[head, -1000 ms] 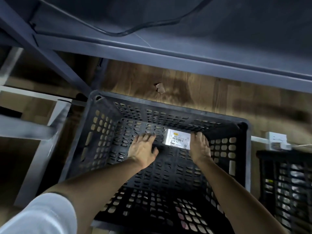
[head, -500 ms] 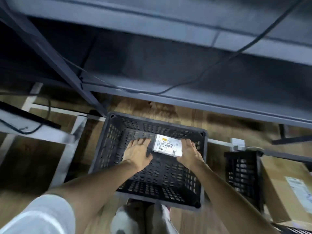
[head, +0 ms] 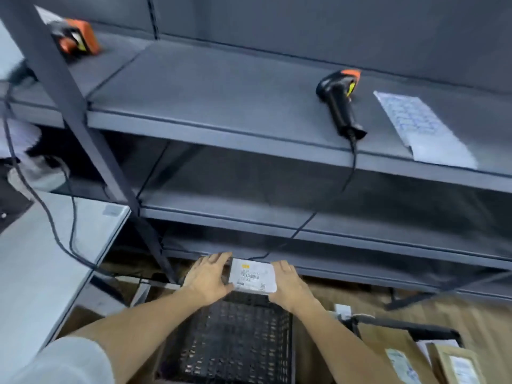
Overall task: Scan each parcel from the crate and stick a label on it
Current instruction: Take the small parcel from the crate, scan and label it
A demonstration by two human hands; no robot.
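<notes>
We hold the parcel (head: 253,275) above the crate (head: 230,342), left hand (head: 207,275) and right hand (head: 286,284) fingers clamped on its ends.

Print on the parcel (head: 252,276) label too blurred to read, parcel ends covered by the left hand (head: 208,276) and right hand (head: 288,284), near crate (head: 230,342) cut off below, right-hand boxes (head: 393,353) cropped.
</notes>
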